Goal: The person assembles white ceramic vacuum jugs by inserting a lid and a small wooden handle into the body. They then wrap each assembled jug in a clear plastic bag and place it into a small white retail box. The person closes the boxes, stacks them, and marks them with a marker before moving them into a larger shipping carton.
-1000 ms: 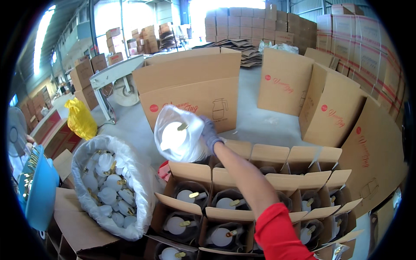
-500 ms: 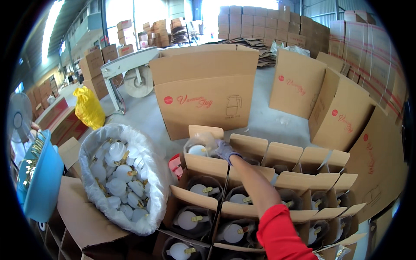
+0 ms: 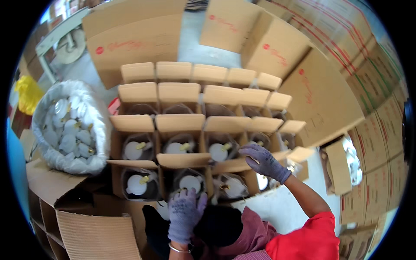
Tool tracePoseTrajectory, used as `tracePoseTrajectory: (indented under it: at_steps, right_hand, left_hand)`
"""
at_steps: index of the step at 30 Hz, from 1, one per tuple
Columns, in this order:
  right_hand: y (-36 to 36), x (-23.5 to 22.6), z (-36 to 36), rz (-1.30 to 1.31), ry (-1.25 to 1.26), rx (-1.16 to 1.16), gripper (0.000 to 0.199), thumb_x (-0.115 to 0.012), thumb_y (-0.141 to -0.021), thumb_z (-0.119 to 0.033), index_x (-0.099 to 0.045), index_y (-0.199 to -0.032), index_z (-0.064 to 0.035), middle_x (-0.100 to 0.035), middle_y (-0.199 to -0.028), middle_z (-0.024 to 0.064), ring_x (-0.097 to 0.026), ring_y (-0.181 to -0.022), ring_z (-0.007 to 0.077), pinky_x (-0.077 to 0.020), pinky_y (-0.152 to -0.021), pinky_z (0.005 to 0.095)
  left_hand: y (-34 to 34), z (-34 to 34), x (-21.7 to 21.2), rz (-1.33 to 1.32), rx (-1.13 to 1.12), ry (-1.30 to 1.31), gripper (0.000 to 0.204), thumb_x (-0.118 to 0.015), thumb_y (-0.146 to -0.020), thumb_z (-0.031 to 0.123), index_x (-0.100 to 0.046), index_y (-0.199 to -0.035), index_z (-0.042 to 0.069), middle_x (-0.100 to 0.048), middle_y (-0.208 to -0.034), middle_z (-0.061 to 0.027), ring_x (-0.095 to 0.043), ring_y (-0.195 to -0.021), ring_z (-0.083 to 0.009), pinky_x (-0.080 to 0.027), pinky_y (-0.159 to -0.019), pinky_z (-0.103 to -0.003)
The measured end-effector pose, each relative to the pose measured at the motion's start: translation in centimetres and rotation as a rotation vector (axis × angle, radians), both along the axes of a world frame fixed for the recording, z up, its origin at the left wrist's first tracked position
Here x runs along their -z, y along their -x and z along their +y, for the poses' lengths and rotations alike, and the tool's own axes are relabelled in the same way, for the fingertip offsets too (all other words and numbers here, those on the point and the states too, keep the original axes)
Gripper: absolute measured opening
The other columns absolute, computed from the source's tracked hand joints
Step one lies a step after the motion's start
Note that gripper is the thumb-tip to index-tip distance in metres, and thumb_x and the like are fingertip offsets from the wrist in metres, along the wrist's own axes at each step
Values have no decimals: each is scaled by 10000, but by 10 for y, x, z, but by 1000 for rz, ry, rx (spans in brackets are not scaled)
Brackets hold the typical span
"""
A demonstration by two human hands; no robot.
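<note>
At the far left, a large white woven sack (image 3: 69, 125) full of plastic-wrapped white items with gold fittings sits open-mouthed on a brown cardboard flap, just left of the block of open brown cardboard cartons (image 3: 203, 125) that fills the middle of the view. Behind the sack, a yellow plastic bag (image 3: 27, 93) lies on the floor.

The cartons stand in rows, their flaps raised, and most of those in the nearer rows hold one round white item with a gold fitting in clear plastic wrap (image 3: 136, 149). The front-left carton of the block holds one such item, and the carton to its right holds another (image 3: 190, 182).

The left hand (image 3: 184, 212), in a grey knitted glove with a thin metal bangle at the wrist, rises from the lower edge with fingers spread and pointing up. It rests on the near edge of that second front carton, gripping nothing.

The right hand (image 3: 262, 160), gloved the same way, reaches forward from a red sleeve (image 3: 305, 238), forearm bare and angled up to the left. Its fingers curl loosely downward over the flap at the block's right side, just right of a wrapped item (image 3: 219, 151); whether it has hold of anything cannot be told.

Tall flat brown cardboard boxes (image 3: 277, 47) lean behind and to the right of the block.
</note>
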State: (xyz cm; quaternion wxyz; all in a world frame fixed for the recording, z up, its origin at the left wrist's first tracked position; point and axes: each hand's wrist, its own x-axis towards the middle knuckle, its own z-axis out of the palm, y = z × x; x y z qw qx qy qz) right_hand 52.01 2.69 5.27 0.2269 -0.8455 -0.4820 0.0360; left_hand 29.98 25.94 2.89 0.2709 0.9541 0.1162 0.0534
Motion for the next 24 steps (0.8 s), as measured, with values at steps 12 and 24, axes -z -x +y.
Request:
tracePoseTrajectory:
  at_steps: [12, 24]
  right_hand:
    - [62, -53, -18, -113, -50, -245, 171, -550, -860, -139, -618, -969, -26, -645, -920, 130, -635, -868, 310, -513, -768, 392]
    - [199, 125, -177, 695, 551, -703, 296, -467, -881, -236, -652, -926, -10, -687, -883, 178, -687, -819, 306, -556, -674, 444]
  left_hand:
    - [17, -64, 59, 677, 402, 17, 536, -472, -914, 540, -719, -931, 64, -688, -983, -195, -658, -959, -358, -506, -834, -444]
    - [96, -146, 247, 1075, 694, 304, 699, -543, -887, 501, -413, -1366, 9, -656, -1059, -234, -623, -987, -435, -495, -885, -450]
